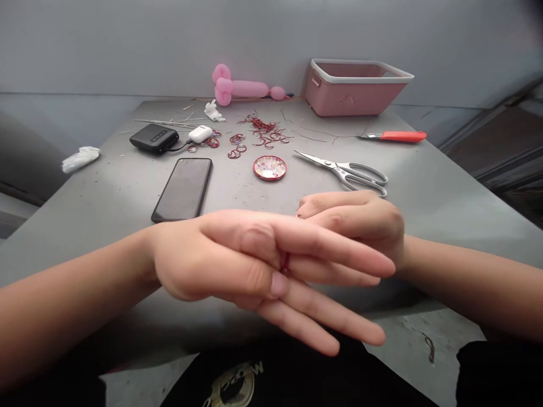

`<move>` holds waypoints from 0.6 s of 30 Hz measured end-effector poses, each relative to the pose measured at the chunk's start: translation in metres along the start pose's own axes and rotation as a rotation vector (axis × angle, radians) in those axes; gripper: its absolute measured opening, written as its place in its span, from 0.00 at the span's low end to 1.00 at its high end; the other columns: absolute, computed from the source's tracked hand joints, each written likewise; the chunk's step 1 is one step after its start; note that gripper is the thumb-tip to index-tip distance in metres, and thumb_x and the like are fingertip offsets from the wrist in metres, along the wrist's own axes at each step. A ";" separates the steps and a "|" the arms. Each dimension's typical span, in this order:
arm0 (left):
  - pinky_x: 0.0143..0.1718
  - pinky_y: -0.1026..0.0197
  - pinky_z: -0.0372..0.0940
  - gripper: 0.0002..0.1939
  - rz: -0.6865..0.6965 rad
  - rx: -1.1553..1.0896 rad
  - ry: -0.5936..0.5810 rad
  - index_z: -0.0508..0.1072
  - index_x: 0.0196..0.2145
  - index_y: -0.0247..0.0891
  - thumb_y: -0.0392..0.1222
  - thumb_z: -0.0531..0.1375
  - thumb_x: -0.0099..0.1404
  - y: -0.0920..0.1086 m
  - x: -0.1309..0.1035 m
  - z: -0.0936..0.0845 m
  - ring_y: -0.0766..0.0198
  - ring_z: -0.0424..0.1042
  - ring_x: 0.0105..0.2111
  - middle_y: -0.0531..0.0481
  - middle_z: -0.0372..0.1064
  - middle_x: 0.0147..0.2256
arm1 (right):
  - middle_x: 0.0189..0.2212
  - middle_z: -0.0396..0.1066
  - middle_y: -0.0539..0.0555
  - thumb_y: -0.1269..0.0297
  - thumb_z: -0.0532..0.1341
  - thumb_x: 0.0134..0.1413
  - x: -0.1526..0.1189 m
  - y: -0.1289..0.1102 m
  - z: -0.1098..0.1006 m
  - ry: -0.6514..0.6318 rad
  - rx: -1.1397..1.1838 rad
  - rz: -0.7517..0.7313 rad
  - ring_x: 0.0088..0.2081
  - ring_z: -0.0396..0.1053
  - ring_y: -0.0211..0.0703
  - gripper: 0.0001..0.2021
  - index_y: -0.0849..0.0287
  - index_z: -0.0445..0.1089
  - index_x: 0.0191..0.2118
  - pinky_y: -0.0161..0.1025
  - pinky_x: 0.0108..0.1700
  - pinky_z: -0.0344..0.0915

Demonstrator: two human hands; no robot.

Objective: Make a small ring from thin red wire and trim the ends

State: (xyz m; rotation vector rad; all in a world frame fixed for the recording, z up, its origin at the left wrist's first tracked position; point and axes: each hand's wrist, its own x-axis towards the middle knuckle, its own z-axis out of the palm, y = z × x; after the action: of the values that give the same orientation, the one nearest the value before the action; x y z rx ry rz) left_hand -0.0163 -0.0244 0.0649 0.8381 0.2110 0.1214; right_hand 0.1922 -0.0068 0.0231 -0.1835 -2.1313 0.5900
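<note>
My left hand (237,257) is raised over the near edge of the grey table (106,192), its fingers stretched to the right. A thin dark red ring (285,262) sits at its middle, by a bent finger and near the thumb tip. Behind and to the right, my right hand (360,223) is curled, its fingertips hidden behind the left fingers; what it grips cannot be made out. Beyond the hands lie a round dish of beads (270,168), silver scissors (339,169), red wire pieces (267,130) and small red rings (235,151).
A black phone (183,189) lies left of the dish, with a black power bank (154,138) and white earphone case (200,134) behind. A pink bin (356,93), pink balloon (246,89) and red-handled cutter (401,137) are farther back. Crumpled tissue (80,159) is left.
</note>
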 end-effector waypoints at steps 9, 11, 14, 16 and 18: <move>0.52 0.55 0.71 0.27 -0.057 0.072 0.044 0.75 0.56 0.47 0.27 0.53 0.65 -0.003 0.002 0.009 0.49 0.69 0.58 0.56 0.68 0.61 | 0.30 0.74 0.52 0.77 0.57 0.62 0.002 0.006 -0.001 -0.146 0.386 0.157 0.32 0.72 0.31 0.08 0.63 0.72 0.36 0.30 0.36 0.71; 0.46 0.56 0.72 0.29 -0.120 0.101 0.016 0.74 0.56 0.47 0.26 0.49 0.64 0.001 0.002 0.006 0.48 0.68 0.57 0.60 0.66 0.62 | 0.30 0.74 0.55 0.78 0.55 0.62 0.003 0.005 -0.003 -0.183 0.363 0.136 0.32 0.72 0.32 0.09 0.65 0.72 0.36 0.31 0.36 0.71; 0.38 0.59 0.74 0.32 -0.198 0.139 -0.036 0.70 0.59 0.50 0.25 0.50 0.63 0.007 0.003 0.002 0.48 0.71 0.54 0.61 0.68 0.60 | 0.30 0.75 0.57 0.81 0.53 0.61 0.006 0.002 -0.005 -0.217 0.303 0.098 0.32 0.72 0.33 0.11 0.67 0.72 0.36 0.30 0.35 0.71; 0.35 0.61 0.76 0.34 -0.240 0.168 -0.056 0.68 0.61 0.51 0.25 0.55 0.61 0.009 0.003 0.002 0.47 0.74 0.50 0.57 0.69 0.60 | 0.30 0.75 0.57 0.80 0.54 0.62 0.008 0.000 -0.008 -0.247 0.292 0.085 0.32 0.72 0.32 0.11 0.66 0.72 0.36 0.30 0.36 0.71; 0.38 0.60 0.77 0.35 -0.275 0.190 -0.057 0.67 0.62 0.53 0.24 0.57 0.61 0.009 0.002 0.004 0.48 0.75 0.50 0.56 0.66 0.61 | 0.30 0.75 0.56 0.78 0.55 0.63 0.009 0.000 -0.010 -0.290 0.314 0.107 0.32 0.72 0.32 0.10 0.64 0.73 0.35 0.29 0.36 0.70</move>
State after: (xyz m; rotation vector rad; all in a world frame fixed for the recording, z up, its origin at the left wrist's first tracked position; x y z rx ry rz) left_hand -0.0135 -0.0215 0.0739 0.9915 0.2849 -0.1825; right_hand 0.1947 -0.0004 0.0345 -0.0380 -2.2784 1.0583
